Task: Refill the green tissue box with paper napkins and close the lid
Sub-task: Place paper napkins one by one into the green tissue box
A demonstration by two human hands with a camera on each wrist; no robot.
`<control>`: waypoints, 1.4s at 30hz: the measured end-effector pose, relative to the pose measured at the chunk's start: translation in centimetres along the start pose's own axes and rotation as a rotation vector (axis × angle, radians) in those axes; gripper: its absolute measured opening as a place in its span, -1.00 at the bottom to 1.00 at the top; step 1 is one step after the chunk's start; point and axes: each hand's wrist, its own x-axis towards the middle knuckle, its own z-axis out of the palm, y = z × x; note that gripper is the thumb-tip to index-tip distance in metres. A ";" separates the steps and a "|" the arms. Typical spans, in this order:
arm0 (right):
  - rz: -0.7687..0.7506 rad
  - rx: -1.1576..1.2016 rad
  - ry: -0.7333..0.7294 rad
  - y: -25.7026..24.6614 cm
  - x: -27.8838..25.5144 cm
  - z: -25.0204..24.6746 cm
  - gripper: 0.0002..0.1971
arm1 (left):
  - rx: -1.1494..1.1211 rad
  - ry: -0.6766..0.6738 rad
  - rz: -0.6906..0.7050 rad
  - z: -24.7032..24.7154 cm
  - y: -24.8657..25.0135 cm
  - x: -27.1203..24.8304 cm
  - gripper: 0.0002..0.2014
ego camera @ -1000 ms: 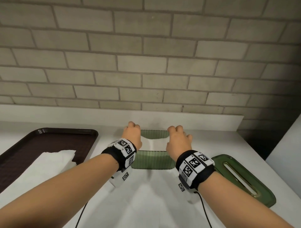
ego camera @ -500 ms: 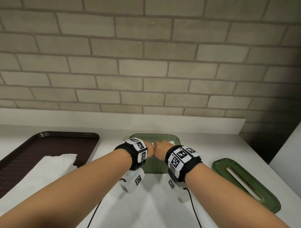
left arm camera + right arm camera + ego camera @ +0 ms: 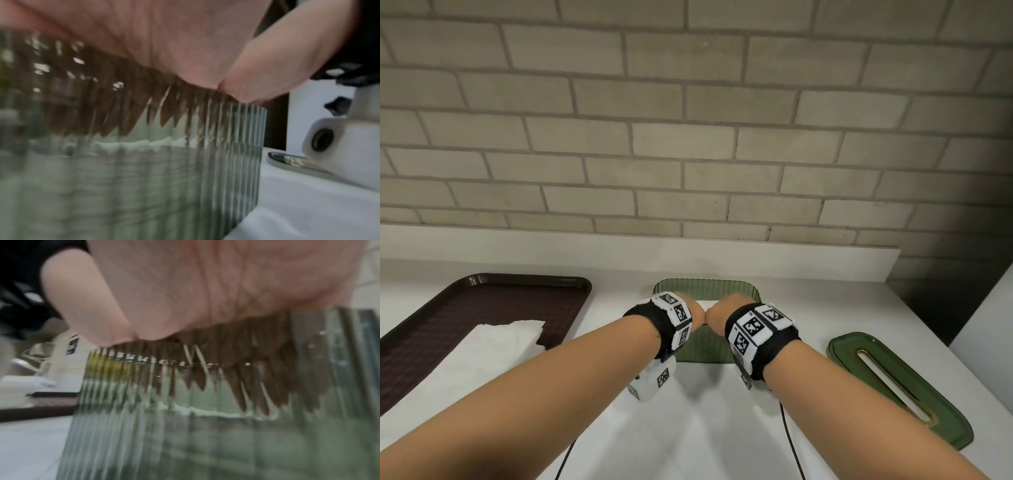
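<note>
The green tissue box (image 3: 705, 346) stands lidless near the back edge of the white tabletop (image 3: 808, 301). Both hands reach down into it side by side, the left hand (image 3: 693, 310) and right hand (image 3: 722, 313) touching. Through the ribbed wall the fingers (image 3: 257, 386) point straight down, extended, onto the paper napkins (image 3: 144, 142) stacked inside. The green lid (image 3: 893, 383) lies flat toward the right edge; a brown tray (image 3: 465, 308) holding more napkins (image 3: 493, 346) sits at the left.
</note>
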 end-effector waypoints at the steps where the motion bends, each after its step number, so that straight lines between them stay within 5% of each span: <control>1: -0.002 -0.040 0.065 -0.1 0.1 0.3 -0.65 | -0.145 0.105 0.052 0.0 -0.8 -0.1 -0.63; 4: -0.123 0.019 0.284 0.2 -0.4 0.6 -0.74 | -0.196 0.294 0.205 0.3 -2.2 0.0 -0.71; 7: -0.253 0.190 0.241 1.5 -1.2 1.5 -0.73 | -0.317 0.229 0.321 0.7 -2.4 -0.8 -0.69; 10: -0.353 0.092 0.245 3.3 -1.8 2.3 -0.68 | -0.326 0.209 0.422 1.7 -4.1 -1.1 -0.63; 21: -0.387 -0.319 0.324 7.3 -2.2 1.7 -0.46 | 0.133 0.314 0.391 1.9 -8.3 -1.0 -0.37; 28: -0.478 -0.108 0.461 6.3 -2.6 1.7 -0.51 | -0.086 0.308 0.427 2.3 -8.1 -1.7 -0.51; 32: -0.390 -0.055 0.303 5.5 -2.4 2.0 -0.52 | -0.022 0.249 0.390 2.8 -7.3 -1.2 -0.40; 39: -0.347 -0.090 0.268 6.1 -1.8 1.5 -0.46 | 0.106 0.351 0.329 1.8 -7.3 -1.0 -0.41; 42: -0.256 0.031 0.348 5.5 -1.5 0.7 -0.57 | -0.058 0.452 0.298 0.2 -7.1 -0.8 -0.57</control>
